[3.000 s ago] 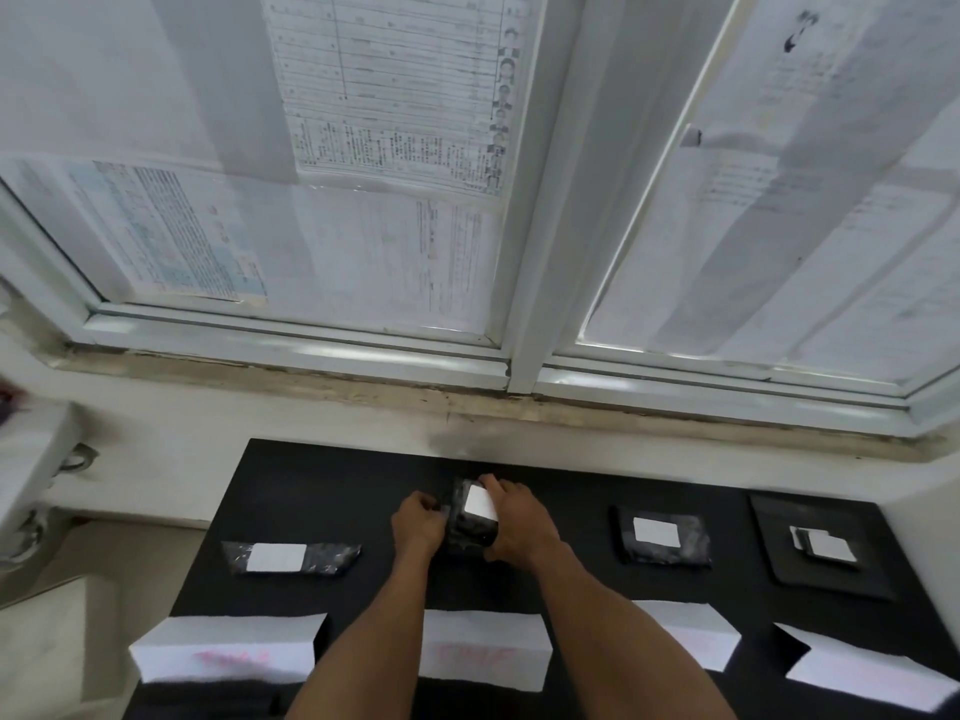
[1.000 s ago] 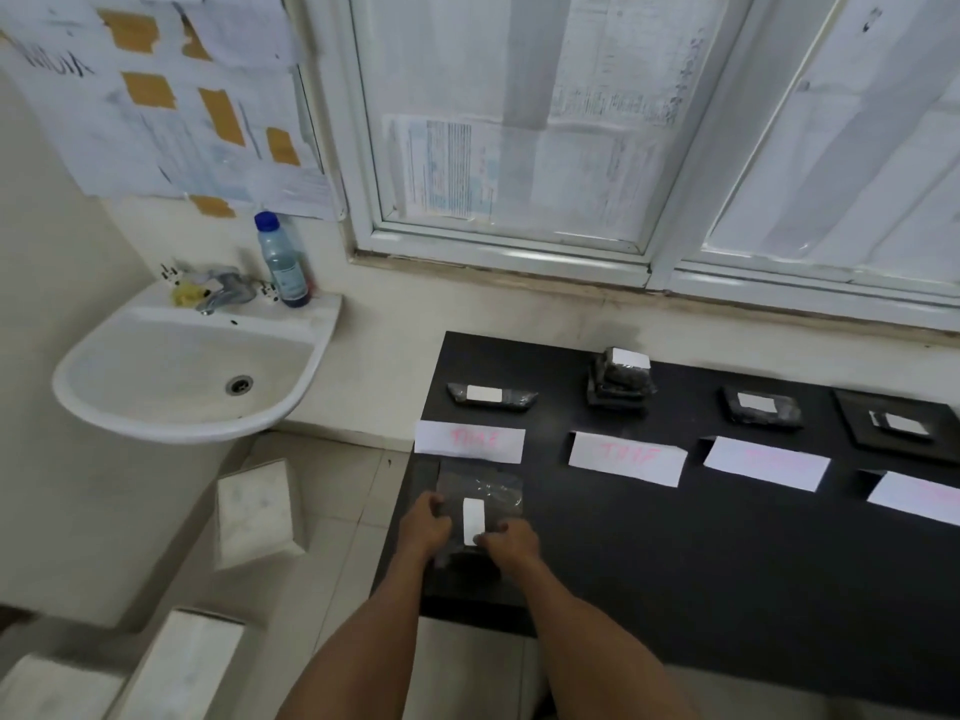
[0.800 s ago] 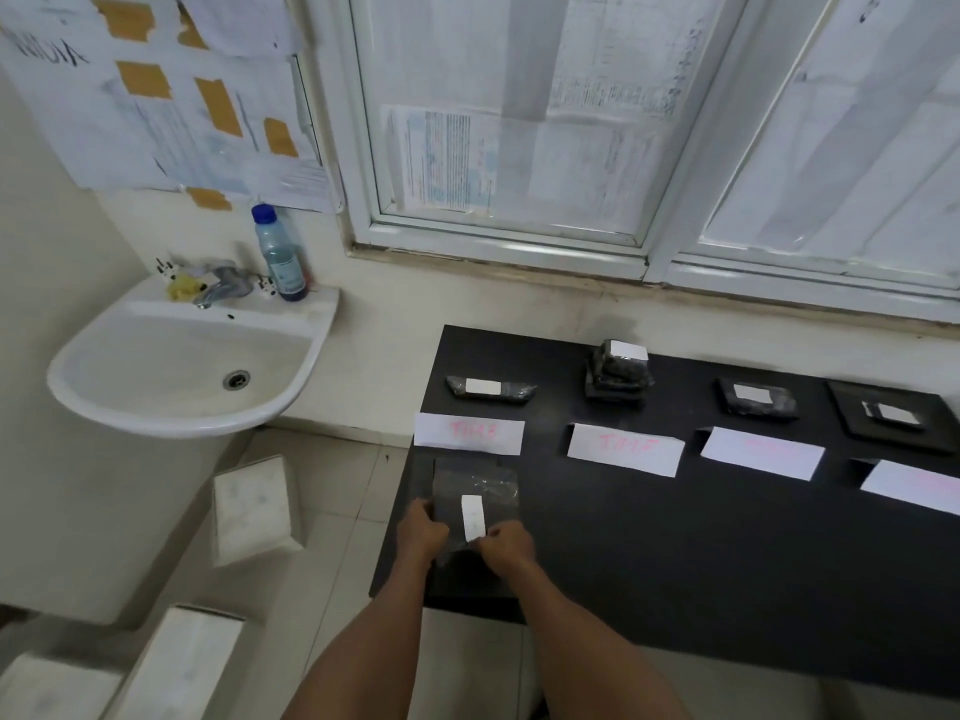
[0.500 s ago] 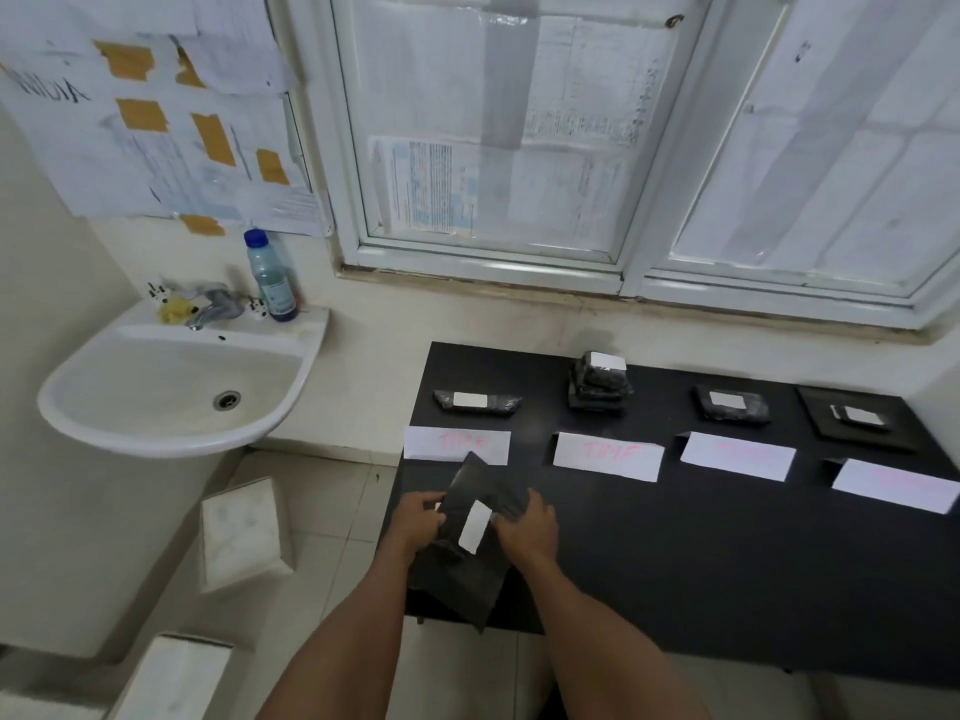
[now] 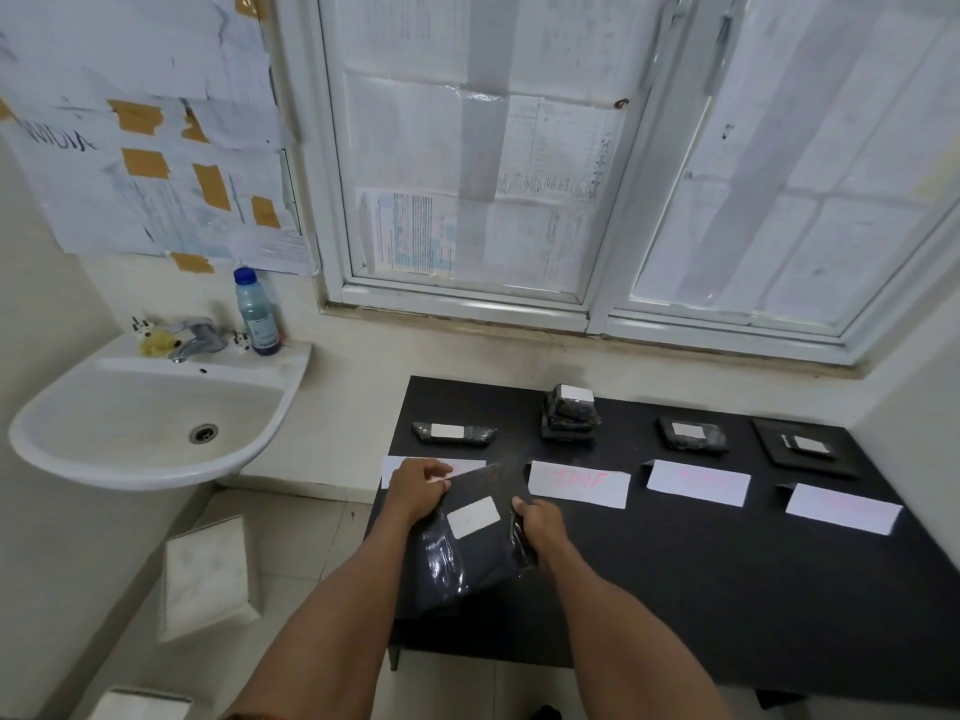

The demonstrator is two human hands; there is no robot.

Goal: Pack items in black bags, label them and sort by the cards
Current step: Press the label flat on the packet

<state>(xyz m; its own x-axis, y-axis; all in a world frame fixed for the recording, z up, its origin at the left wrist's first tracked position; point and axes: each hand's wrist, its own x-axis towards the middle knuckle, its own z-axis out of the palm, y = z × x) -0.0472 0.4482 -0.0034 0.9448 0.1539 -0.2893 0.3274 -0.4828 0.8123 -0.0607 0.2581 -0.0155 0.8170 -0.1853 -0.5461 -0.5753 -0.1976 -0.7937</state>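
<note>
Two hands' grip (image 5: 415, 491) (image 5: 537, 527) — blank-labelled black bag (image 5: 467, 558); card (image 5: 579, 483) "TRIP"?

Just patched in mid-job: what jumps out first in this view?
Both hands, left hand and right hand, hold a black bag with a white label at the table's near-left corner. Behind it, four white cards line the black table, each with labelled black packages beyond.

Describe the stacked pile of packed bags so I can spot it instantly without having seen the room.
Start at the black table under the window. Along its far edge lie four labelled dark packets, each behind a white card. The stacked pile is second from the left, the only one stacked several packets high.
</note>
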